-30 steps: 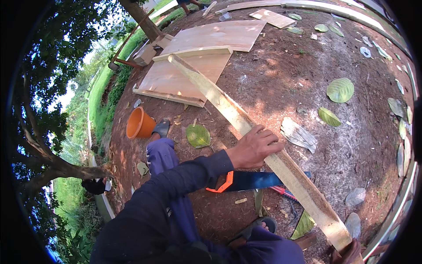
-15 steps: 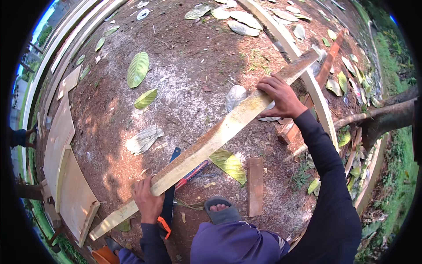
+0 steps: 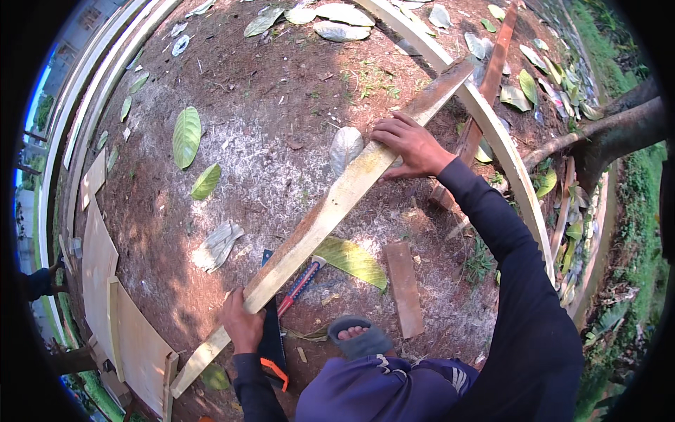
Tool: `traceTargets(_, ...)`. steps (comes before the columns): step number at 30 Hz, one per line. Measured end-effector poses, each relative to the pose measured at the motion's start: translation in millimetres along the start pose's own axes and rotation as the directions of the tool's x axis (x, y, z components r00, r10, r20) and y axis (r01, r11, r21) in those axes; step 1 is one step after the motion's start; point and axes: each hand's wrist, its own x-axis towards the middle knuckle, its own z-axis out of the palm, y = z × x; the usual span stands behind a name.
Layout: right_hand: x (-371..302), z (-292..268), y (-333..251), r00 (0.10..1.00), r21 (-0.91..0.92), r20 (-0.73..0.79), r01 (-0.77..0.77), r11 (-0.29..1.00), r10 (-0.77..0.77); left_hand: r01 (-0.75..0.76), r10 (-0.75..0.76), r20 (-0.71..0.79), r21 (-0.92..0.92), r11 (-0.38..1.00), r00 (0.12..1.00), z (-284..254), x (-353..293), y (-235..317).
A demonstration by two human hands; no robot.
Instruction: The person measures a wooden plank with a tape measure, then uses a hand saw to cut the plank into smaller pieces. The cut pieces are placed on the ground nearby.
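A long pale wooden beam [image 3: 325, 218] with a rough brown edge slants from the lower left to the upper right, held across in front of me. My left hand [image 3: 242, 320] grips it near its lower end. Farther up, my right hand [image 3: 411, 144] clasps it, fingers over the far edge and thumb on the near side. Partly under the beam, beside my left hand, lies a handsaw [image 3: 271, 344] with a dark blade and orange handle. Next to the saw is a red and blue tool handle [image 3: 301, 287]; the rest of that tool is hidden.
A short brown board [image 3: 403, 288] lies right of my sandalled foot [image 3: 355, 334]. Plywood sheets [image 3: 137, 330] lie at left. Another long beam [image 3: 503, 144] curves along the right, by a reddish plank [image 3: 496, 63] and a tree trunk [image 3: 612, 141]. Large leaves [image 3: 351, 260] dot the soil.
The view has shifted, so the ground things sit farther left and lower at the left side. Both hands keep their hold on the beam, which slants a little more steeply.
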Motion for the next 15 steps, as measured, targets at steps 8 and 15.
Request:
traceTargets(8, -3, 5, -5, 0.998, -0.042, 0.059, -0.026, 0.999, 0.029, -0.104, 0.103, -0.02, -0.089, 0.991, 0.995, 20, -9, -10)
traceTargets(15, -21, 12, -47, 0.972, -0.08, -0.095, -0.225, 0.971, 0.217, -0.313, 0.312, 0.025, 0.035, 0.949, 0.95, -26, -31, -55)
